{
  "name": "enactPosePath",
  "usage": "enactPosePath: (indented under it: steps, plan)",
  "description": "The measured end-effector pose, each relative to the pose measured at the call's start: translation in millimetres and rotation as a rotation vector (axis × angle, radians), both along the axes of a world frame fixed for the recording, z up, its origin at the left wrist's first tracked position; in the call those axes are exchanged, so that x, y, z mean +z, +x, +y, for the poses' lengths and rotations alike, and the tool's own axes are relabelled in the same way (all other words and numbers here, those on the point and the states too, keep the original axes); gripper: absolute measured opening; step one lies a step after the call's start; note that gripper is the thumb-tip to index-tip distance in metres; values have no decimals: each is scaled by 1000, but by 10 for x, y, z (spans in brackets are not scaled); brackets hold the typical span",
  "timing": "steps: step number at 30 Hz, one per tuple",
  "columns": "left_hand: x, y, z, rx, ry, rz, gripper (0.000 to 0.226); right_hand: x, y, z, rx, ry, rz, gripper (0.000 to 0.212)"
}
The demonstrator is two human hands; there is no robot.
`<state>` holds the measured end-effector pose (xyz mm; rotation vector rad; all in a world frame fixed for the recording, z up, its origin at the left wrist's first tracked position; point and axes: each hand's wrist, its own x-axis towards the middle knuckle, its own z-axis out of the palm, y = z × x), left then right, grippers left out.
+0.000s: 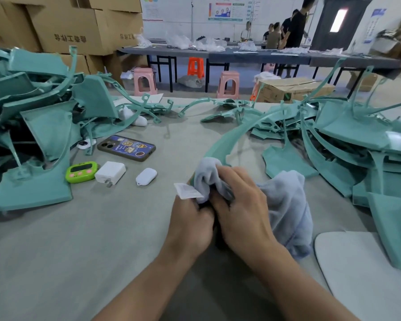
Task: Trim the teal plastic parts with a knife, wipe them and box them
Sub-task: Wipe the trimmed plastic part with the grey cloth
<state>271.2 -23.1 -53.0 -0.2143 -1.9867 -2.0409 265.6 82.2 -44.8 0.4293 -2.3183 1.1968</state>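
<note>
Far left on the grey bench (79, 251): a heap of teal parts (33, 117), matte and the same blue-green throughout. Flat wedge-shaped panels with raised edges, tangled with thin curved ribs ending in small hooks and loops. Behind the heap, stacked cardboard boxes (74, 26) with dark printed characters, not clear enough to read.

Just in front of the heap, a green timer (81, 171) with pink buttons and a dark display. Beside it, a white charger (110, 173), prongs toward the near edge. Beyond those, a phone (126, 148) lying back up in a dark blue case with cartoon stickers, lettering too small to make out. Next right, a white earbud case (146, 176).

At centre, left hand (190, 223) with fingers curled, gripping a pale grey-blue cloth (285, 205). Just above the knuckles, a white care tag (186, 191), print too fine to read. Touching it, right hand (241, 205), fingers curled over the same cloth, bunched round the near end of a long teal strip (220, 147). Thin and flat, sweeping in an arc from the hands up and rightward across the bench. Loose cloth trailing to the right.

Further right, a second heap (357, 140) of the same panels and ribs. At the near right edge, a white rounded board (357, 262).
</note>
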Motion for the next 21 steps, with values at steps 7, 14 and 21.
enactPosePath:
  steps: [7, 14, 21]
  plan:
    - [31, 15, -5, -119, -204, 82, 57, 96, -157, 36, -262, -227, -46, 33]
    - [-9, -39, 50, -48, -2, -82, 42, 63, 79, 99, 59, -130, -84, 35]
    - [42, -17, -35, -118, -169, 78, 55, 142, -192, 107, -367, -20, 81, 31]
